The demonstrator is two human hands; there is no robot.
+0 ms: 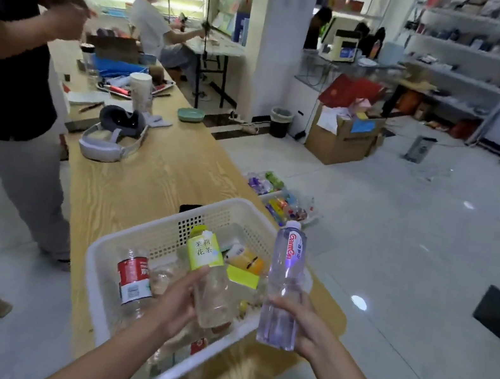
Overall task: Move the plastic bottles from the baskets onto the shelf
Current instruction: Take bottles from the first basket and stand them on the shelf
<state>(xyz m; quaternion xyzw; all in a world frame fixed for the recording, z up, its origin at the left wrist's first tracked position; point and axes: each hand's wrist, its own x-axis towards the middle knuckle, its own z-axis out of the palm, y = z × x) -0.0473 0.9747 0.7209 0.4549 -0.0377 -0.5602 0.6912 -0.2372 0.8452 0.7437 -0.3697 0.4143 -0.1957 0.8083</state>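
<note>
Left hand (178,302) grips a green-label bottle (209,279), right hand (306,328) a clear one (283,287); the basket (131,247) still holds several, so plenty's left.

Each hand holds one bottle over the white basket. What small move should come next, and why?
Probably turn right and carry both bottles toward the shelf. The left hand grips the green-label bottle and the right hand grips the clear bottle, both over the basket, so no hand is free for another, and the shelf stands across the room.
</note>
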